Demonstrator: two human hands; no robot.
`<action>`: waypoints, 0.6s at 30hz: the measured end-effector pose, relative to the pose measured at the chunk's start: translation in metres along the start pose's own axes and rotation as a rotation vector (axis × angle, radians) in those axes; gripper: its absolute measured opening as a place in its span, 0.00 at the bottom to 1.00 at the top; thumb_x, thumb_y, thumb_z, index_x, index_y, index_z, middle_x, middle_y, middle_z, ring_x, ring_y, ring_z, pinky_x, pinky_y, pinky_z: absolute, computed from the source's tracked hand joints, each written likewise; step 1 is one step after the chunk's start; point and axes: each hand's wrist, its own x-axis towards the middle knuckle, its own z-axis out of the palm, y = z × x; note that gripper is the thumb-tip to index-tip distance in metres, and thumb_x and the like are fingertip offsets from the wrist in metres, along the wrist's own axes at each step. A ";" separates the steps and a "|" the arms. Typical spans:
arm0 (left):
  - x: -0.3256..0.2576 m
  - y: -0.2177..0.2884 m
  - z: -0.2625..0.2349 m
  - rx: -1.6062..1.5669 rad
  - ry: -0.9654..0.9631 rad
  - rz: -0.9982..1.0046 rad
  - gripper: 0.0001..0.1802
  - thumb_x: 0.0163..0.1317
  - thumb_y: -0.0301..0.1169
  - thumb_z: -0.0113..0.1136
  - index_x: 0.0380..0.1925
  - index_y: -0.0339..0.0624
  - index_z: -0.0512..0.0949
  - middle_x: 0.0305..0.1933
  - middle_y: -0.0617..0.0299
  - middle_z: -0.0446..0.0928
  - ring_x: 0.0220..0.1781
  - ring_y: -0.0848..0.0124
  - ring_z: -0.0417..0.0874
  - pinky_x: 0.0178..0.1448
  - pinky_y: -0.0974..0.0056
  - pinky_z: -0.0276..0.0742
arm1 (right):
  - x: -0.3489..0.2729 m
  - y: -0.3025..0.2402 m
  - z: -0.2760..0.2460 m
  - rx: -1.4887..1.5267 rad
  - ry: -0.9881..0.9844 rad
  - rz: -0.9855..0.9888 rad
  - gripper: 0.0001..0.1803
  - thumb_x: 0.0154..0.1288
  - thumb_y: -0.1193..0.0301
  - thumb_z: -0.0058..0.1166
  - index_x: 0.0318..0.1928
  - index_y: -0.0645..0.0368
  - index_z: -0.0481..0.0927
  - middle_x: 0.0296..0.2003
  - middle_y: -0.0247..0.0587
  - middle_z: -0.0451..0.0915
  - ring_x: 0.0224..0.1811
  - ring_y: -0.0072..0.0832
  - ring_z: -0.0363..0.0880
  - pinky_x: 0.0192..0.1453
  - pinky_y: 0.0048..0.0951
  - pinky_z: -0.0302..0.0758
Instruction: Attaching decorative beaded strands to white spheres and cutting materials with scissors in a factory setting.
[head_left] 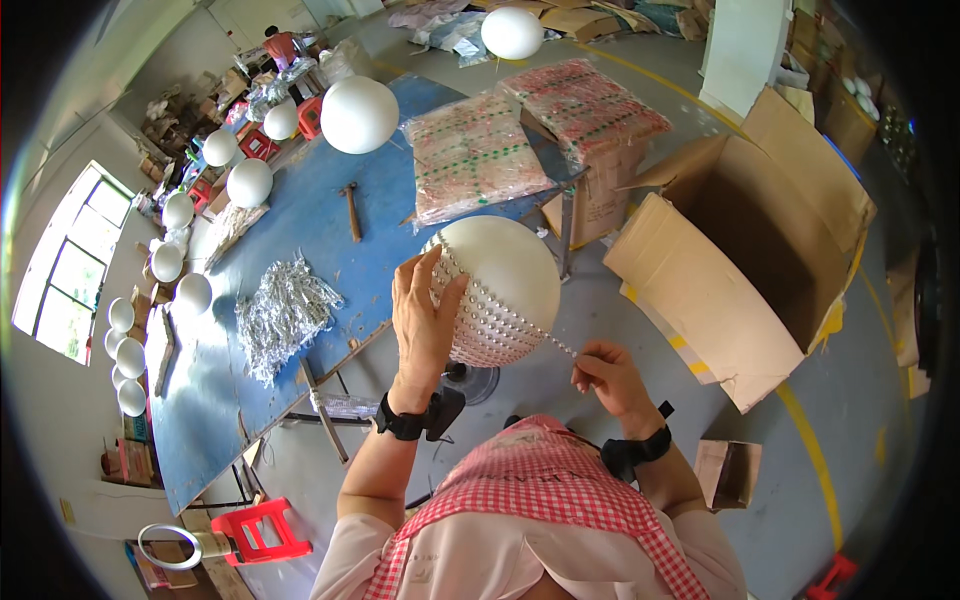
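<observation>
A large white ball (515, 260) is in front of me, its lower left part wrapped in close rows of a silvery bead string (497, 322). Against the ball's left side rests my left hand (425, 310), fingers spread over the beaded rows. The free length of the bead string runs off the ball's lower right to my right hand (605, 375), which pinches its end. Below the ball a dark round base (472, 383) partly shows; how the ball is held up is hidden.
A blue table (330, 220) at left carries a hammer (352, 212), a silver tinsel heap (288, 315) and plastic-wrapped packs (475, 160). More white balls (360, 115) stand around it. An open cardboard box (740, 250) is at right, a red stool (262, 532) lower left. Someone (281, 45) sits far back.
</observation>
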 end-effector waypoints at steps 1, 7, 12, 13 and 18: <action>0.001 0.000 -0.001 0.013 0.000 0.002 0.23 0.61 0.35 0.61 0.54 0.37 0.73 0.53 0.48 0.72 0.55 0.52 0.73 0.58 0.56 0.69 | 0.002 0.001 -0.002 0.000 -0.002 0.001 0.03 0.64 0.76 0.52 0.32 0.62 0.78 0.24 0.43 0.80 0.22 0.27 0.77 0.27 0.24 0.73; 0.002 0.001 -0.003 0.002 -0.001 -0.022 0.22 0.61 0.35 0.60 0.54 0.37 0.73 0.53 0.48 0.72 0.55 0.52 0.73 0.57 0.55 0.70 | 0.011 0.003 -0.008 -0.037 0.075 -0.012 0.04 0.64 0.75 0.53 0.32 0.62 0.78 0.24 0.42 0.80 0.23 0.24 0.76 0.26 0.22 0.71; 0.001 0.001 -0.002 -0.002 -0.029 -0.064 0.21 0.61 0.34 0.60 0.53 0.37 0.74 0.53 0.49 0.73 0.55 0.53 0.73 0.57 0.56 0.70 | 0.025 0.014 -0.001 -0.242 0.108 -0.140 0.04 0.61 0.75 0.58 0.35 0.61 0.79 0.25 0.34 0.80 0.23 0.17 0.74 0.27 0.19 0.70; 0.001 0.001 -0.002 -0.008 -0.006 -0.050 0.21 0.61 0.34 0.61 0.52 0.37 0.74 0.53 0.49 0.73 0.55 0.53 0.74 0.57 0.56 0.70 | 0.027 0.017 0.002 -0.251 0.168 -0.091 0.04 0.61 0.75 0.58 0.35 0.61 0.79 0.25 0.34 0.80 0.23 0.17 0.74 0.27 0.19 0.70; 0.002 0.000 0.001 0.002 -0.041 -0.050 0.21 0.60 0.34 0.61 0.52 0.37 0.74 0.53 0.50 0.73 0.55 0.53 0.74 0.57 0.56 0.70 | 0.038 0.030 0.013 -0.402 0.179 -0.318 0.08 0.58 0.74 0.62 0.38 0.60 0.80 0.29 0.29 0.80 0.28 0.14 0.73 0.30 0.19 0.70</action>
